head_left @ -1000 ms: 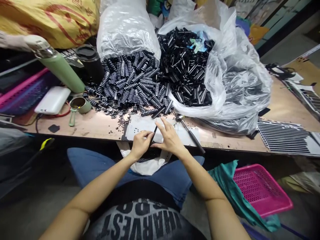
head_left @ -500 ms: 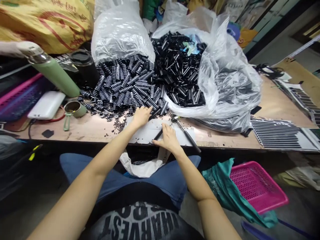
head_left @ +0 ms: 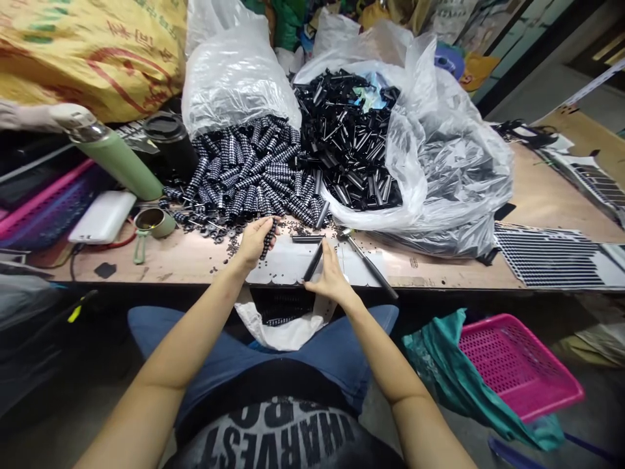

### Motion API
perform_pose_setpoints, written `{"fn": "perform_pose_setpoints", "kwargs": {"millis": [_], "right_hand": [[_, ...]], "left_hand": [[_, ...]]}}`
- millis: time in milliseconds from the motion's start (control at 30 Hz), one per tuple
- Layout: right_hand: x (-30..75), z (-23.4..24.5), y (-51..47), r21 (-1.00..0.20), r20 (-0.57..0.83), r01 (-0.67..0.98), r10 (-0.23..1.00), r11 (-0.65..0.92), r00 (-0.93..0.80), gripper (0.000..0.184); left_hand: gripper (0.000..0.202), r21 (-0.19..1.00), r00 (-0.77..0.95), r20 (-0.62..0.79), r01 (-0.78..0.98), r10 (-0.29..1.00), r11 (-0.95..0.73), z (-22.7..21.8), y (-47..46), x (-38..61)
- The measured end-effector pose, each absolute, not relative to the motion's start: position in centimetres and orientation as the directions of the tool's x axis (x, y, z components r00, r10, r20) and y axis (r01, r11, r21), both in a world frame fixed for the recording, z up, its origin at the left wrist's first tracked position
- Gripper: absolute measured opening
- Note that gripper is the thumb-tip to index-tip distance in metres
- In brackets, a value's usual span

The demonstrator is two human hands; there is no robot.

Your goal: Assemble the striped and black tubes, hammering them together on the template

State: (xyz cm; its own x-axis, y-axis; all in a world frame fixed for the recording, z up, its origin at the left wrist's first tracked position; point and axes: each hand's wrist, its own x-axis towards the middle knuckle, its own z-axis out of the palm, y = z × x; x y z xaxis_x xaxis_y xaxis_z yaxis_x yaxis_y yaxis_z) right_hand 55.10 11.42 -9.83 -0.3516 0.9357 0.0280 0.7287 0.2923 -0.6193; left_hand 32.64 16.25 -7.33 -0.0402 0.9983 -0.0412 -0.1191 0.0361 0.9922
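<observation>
My left hand is closed round a ridged black roller with rows of pale dots, held upright just above the table. A smooth black tube slants between the thumb and fingertips of my right hand, over a white sheet. Just beyond it another black tube lies crosswise. To the right of that hand rests a tool with a black handle. Behind my left hand is a heap of similar dotted rollers; smooth black pieces fill an open plastic bag.
Tiny dark bits are scattered around the sheet. A green bottle, a small cup and a white box stand left. Striped strips lie right. Below the table edge are a white bag and a pink basket.
My left hand has come back from the edge of the heap, to the left and nearer, with a dotted roller in it. My right hand stays nearly in place with the tube.
</observation>
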Motion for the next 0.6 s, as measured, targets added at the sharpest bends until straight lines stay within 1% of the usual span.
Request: {"fn": "perform_pose_setpoints", "kwargs": {"millis": [33, 100, 200, 300, 367, 433, 600], "right_hand": [[54.9, -9.7, 11.3, -0.647, 0.063, 0.690, 0.924, 0.325, -0.376, 0.119], [54.2, -9.0, 11.0, -0.690, 0.143, 0.603, 0.892, 0.400, -0.428, 0.116], [53.1, -7.6, 10.8, -0.723, 0.249, 0.466, 0.822, 0.510, -0.512, 0.115], [52.0, -6.2, 10.7, -0.732, 0.313, 0.349, 0.745, 0.585, -0.589, 0.113], [51.4, -5.7, 10.7, -0.740, 0.344, 0.284, 0.707, 0.609, -0.618, 0.111], [51.1, -5.7, 10.6, -0.751, 0.361, 0.248, 0.694, 0.612, -0.623, 0.112], [51.1, -6.4, 10.3, -0.772, 0.337, 0.242, 0.701, 0.588, -0.628, 0.116]], "left_hand": [[0.044, 0.973, -0.026, -0.089, -0.218, 0.996, 0.081, -6.9, 15.4, 32.8], [0.048, 0.934, 0.003, -0.157, -0.325, 0.988, 0.149, -6.2, 13.7, 33.3], [0.052, 0.883, 0.028, -0.256, -0.400, 0.966, 0.246, -5.9, 11.9, 34.2], [0.048, 0.840, -0.004, -0.317, -0.465, 0.948, 0.279, -6.1, 10.8, 35.2], [0.043, 0.838, -0.044, -0.310, -0.485, 0.950, 0.251, -6.2, 10.2, 35.9], [0.040, 0.839, -0.056, -0.311, -0.484, 0.949, 0.247, -5.9, 9.7, 36.5], [0.041, 0.809, -0.040, -0.385, -0.497, 0.922, 0.316, -5.1, 9.1, 37.2]]}}
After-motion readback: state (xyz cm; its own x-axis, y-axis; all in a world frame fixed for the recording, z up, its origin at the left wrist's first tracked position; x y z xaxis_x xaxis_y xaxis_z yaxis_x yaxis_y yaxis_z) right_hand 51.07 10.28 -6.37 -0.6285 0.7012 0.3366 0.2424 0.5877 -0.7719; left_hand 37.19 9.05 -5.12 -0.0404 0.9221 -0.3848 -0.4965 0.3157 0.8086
